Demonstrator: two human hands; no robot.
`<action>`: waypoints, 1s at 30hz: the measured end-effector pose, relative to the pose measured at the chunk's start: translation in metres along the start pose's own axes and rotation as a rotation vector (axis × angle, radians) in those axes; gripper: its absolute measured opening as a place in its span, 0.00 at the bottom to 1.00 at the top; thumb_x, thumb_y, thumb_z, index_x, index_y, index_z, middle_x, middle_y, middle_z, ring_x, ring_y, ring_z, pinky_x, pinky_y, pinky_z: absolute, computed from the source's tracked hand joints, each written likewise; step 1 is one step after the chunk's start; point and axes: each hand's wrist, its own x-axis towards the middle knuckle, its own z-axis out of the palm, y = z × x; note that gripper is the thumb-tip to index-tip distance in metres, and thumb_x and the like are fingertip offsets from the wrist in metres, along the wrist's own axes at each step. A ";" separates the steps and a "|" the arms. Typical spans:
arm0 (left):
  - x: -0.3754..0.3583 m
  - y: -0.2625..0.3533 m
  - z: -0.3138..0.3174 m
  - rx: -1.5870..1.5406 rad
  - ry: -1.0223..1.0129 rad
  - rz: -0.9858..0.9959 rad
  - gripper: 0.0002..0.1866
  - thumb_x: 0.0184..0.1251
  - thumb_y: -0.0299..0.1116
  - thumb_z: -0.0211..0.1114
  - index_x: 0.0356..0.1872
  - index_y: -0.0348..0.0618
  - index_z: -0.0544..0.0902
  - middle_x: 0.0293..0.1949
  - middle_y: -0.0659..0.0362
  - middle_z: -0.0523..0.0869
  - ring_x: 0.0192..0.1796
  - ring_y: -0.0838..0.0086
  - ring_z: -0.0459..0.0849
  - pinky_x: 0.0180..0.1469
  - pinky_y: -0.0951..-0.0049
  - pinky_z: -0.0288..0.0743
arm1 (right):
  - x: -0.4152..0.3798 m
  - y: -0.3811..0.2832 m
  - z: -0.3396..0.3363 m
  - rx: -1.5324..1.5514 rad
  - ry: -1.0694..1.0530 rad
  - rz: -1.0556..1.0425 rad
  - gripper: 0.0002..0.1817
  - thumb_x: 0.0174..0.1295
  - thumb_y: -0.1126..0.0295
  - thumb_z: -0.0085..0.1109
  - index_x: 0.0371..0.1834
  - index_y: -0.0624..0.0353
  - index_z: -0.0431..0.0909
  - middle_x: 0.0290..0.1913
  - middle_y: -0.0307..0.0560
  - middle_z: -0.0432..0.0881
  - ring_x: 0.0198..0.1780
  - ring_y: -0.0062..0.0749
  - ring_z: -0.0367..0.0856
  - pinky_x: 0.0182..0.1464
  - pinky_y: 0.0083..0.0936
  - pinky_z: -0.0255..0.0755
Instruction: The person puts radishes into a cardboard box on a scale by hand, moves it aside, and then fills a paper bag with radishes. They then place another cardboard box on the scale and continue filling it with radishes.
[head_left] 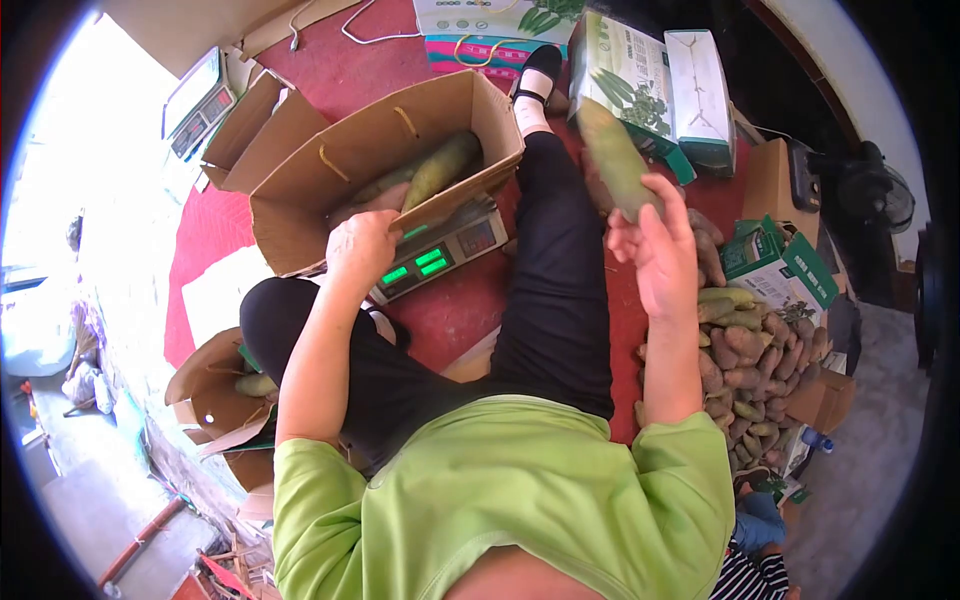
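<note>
My right hand is raised right of my leg, its fingers closed on the lower end of a long green radish, slightly blurred and tilted. On the front rim of an open cardboard box my left hand is closed, fingertips over the edge. Inside that box lie a green radish and other roots, partly hidden by the wall. Beneath the box is a digital scale with lit green digits.
A heap of reddish and green roots lies at the right beside a small green-and-white carton. Printed cartons stand at the back. Another open cardboard box is at the left. A second scale stands further back.
</note>
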 end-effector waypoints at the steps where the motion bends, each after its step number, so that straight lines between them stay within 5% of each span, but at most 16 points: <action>1: 0.000 0.000 0.000 -0.006 0.007 0.004 0.12 0.61 0.37 0.62 0.45 0.53 0.84 0.36 0.49 0.86 0.42 0.54 0.84 0.46 0.56 0.76 | 0.003 -0.007 0.017 0.021 -0.085 0.009 0.20 0.68 0.66 0.56 0.61 0.52 0.68 0.36 0.45 0.81 0.31 0.22 0.80 0.29 0.14 0.70; 6: 0.000 0.000 0.001 0.001 0.034 0.041 0.12 0.60 0.35 0.62 0.44 0.53 0.85 0.35 0.49 0.86 0.42 0.53 0.84 0.46 0.56 0.76 | 0.023 -0.001 0.093 0.049 -0.335 0.064 0.22 0.64 0.70 0.59 0.61 0.53 0.68 0.36 0.41 0.79 0.30 0.20 0.80 0.27 0.13 0.69; 9: 0.002 -0.005 0.007 0.041 0.053 0.048 0.13 0.59 0.33 0.60 0.44 0.53 0.85 0.35 0.48 0.86 0.41 0.53 0.84 0.45 0.55 0.77 | 0.032 0.021 0.140 -0.074 -0.518 -0.014 0.27 0.63 0.70 0.59 0.65 0.52 0.65 0.40 0.41 0.81 0.36 0.21 0.82 0.34 0.15 0.73; 11: 0.007 -0.012 0.015 0.039 0.113 0.078 0.14 0.61 0.34 0.58 0.48 0.54 0.82 0.38 0.48 0.86 0.42 0.52 0.84 0.45 0.54 0.78 | 0.038 0.057 0.166 -0.103 -0.579 -0.269 0.31 0.60 0.71 0.62 0.68 0.53 0.65 0.56 0.50 0.76 0.49 0.27 0.80 0.45 0.22 0.78; 12: 0.011 -0.023 0.028 -0.017 0.208 0.112 0.15 0.62 0.36 0.57 0.49 0.54 0.81 0.40 0.48 0.86 0.44 0.53 0.84 0.45 0.54 0.78 | 0.033 0.048 0.170 -0.233 -0.625 -0.168 0.31 0.58 0.72 0.62 0.68 0.54 0.66 0.61 0.52 0.74 0.52 0.29 0.80 0.48 0.25 0.77; 14: 0.028 -0.061 0.058 0.193 0.345 0.432 0.15 0.63 0.39 0.56 0.51 0.53 0.80 0.45 0.50 0.85 0.47 0.53 0.83 0.44 0.54 0.78 | 0.025 0.045 0.172 -0.446 -0.632 -0.309 0.26 0.55 0.72 0.63 0.60 0.55 0.74 0.51 0.52 0.78 0.44 0.39 0.83 0.50 0.29 0.76; 16: 0.016 -0.036 0.035 -0.020 0.250 0.346 0.16 0.64 0.42 0.57 0.50 0.53 0.80 0.47 0.51 0.84 0.49 0.54 0.83 0.44 0.54 0.78 | 0.022 0.049 0.164 -0.416 -0.568 -0.349 0.20 0.55 0.71 0.63 0.54 0.55 0.78 0.46 0.51 0.79 0.42 0.39 0.83 0.48 0.30 0.76; 17: 0.009 -0.014 0.015 -0.005 0.086 0.157 0.16 0.64 0.41 0.57 0.52 0.53 0.79 0.45 0.50 0.85 0.47 0.51 0.83 0.45 0.53 0.77 | 0.023 0.049 0.154 -0.431 -0.535 -0.372 0.19 0.55 0.71 0.62 0.52 0.56 0.79 0.45 0.50 0.79 0.42 0.38 0.83 0.47 0.30 0.75; 18: 0.013 -0.017 0.020 -0.052 0.130 0.048 0.15 0.62 0.39 0.59 0.50 0.50 0.81 0.42 0.48 0.85 0.44 0.50 0.83 0.45 0.53 0.76 | 0.025 0.048 0.144 -0.445 -0.507 -0.396 0.17 0.56 0.71 0.62 0.50 0.56 0.80 0.44 0.50 0.79 0.42 0.37 0.83 0.46 0.30 0.75; 20: 0.004 0.004 -0.001 -0.051 -0.026 0.059 0.14 0.61 0.36 0.61 0.46 0.45 0.82 0.38 0.45 0.85 0.43 0.48 0.83 0.45 0.53 0.75 | 0.028 0.046 0.120 -0.439 -0.418 -0.383 0.14 0.57 0.72 0.61 0.47 0.58 0.80 0.42 0.47 0.81 0.41 0.31 0.82 0.45 0.25 0.75; 23: 0.003 0.004 0.001 -0.057 0.034 0.108 0.12 0.60 0.33 0.62 0.44 0.43 0.83 0.35 0.45 0.85 0.42 0.48 0.82 0.43 0.55 0.74 | 0.033 0.051 0.081 -0.310 -0.279 -0.340 0.11 0.60 0.75 0.60 0.46 0.59 0.80 0.39 0.42 0.83 0.42 0.22 0.81 0.45 0.22 0.75; 30: 0.007 0.000 0.003 -0.064 0.017 0.109 0.12 0.59 0.33 0.62 0.42 0.42 0.83 0.32 0.46 0.85 0.38 0.51 0.83 0.41 0.58 0.74 | 0.034 0.076 -0.040 -0.280 0.083 -0.272 0.11 0.63 0.76 0.57 0.47 0.66 0.79 0.42 0.41 0.83 0.41 0.19 0.80 0.46 0.18 0.74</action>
